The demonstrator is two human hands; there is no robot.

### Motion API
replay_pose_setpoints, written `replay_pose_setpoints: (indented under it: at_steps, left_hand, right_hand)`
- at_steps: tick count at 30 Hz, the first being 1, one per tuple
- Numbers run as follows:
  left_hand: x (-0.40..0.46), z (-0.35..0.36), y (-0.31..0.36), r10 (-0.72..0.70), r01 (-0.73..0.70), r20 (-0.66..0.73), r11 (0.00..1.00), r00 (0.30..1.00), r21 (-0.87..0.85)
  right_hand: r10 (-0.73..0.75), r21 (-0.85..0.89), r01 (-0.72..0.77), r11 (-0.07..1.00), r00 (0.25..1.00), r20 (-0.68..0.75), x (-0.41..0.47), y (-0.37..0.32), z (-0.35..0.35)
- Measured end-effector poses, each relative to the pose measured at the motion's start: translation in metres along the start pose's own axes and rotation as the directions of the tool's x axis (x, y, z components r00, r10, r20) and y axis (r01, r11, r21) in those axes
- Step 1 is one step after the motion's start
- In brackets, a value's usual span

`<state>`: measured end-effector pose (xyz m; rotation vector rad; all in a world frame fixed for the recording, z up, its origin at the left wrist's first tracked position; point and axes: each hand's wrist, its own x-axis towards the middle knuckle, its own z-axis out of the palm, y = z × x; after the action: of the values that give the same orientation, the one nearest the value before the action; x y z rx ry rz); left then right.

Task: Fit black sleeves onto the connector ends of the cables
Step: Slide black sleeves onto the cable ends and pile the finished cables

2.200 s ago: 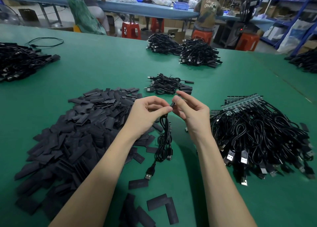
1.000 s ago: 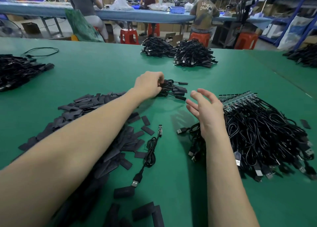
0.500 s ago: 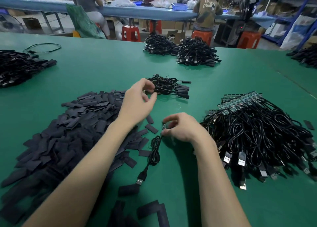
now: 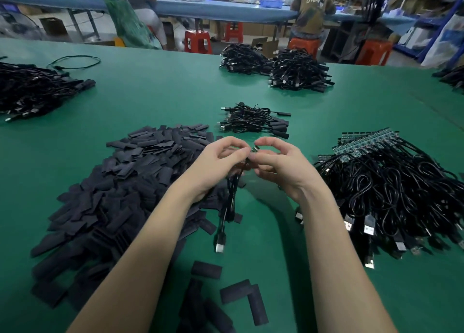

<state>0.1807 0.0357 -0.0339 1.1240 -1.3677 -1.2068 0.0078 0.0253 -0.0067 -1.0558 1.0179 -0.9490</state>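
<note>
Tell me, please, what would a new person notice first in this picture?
First, the two hands in the middle: the left hand and the right hand hold one cable by its small connector end. To the left lies a big heap of black sleeves; to the right, a pile of cables on the green table.

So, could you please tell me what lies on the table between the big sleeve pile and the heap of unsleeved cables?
In the head view, both hands, left hand and right hand, hold one cable there, over bare green mat.
</note>
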Motion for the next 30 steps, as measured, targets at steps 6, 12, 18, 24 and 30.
replay_pose_setpoints:
  at_steps: [6, 12, 18, 24, 30]
  left_hand:
    - [-0.002, -0.008, -0.004, -0.079, 0.058, -0.135, 0.986, 0.988, -0.157]
    - [0.006, -0.016, -0.007, -0.114, 0.100, -0.201, 0.992, 0.973, -0.080]
    - [0.004, -0.015, -0.009, -0.091, 0.074, -0.199, 0.993, 0.976, -0.092]
    - [0.002, -0.014, -0.007, -0.093, 0.066, -0.207, 0.989, 0.974, -0.132]
    - [-0.001, -0.009, -0.006, -0.080, 0.054, -0.185, 0.989, 0.980, -0.138]
  right_hand:
    - [-0.084, -0.125, 0.073, 0.990, 0.992, -0.091, 0.003, 0.009, 0.010]
    - [-0.079, -0.885, -0.010, 0.465, 0.995, -0.053, 0.007, 0.023, 0.021]
    - [-0.101, -0.910, -0.018, 0.415, 0.993, -0.066, 0.010, 0.024, 0.028]
    - [-0.141, -0.902, -0.007, 0.432, 0.987, -0.075, 0.011, 0.028, 0.026]
    - [-0.114, -0.917, -0.026, 0.398, 0.991, -0.077, 0.011, 0.027, 0.028]
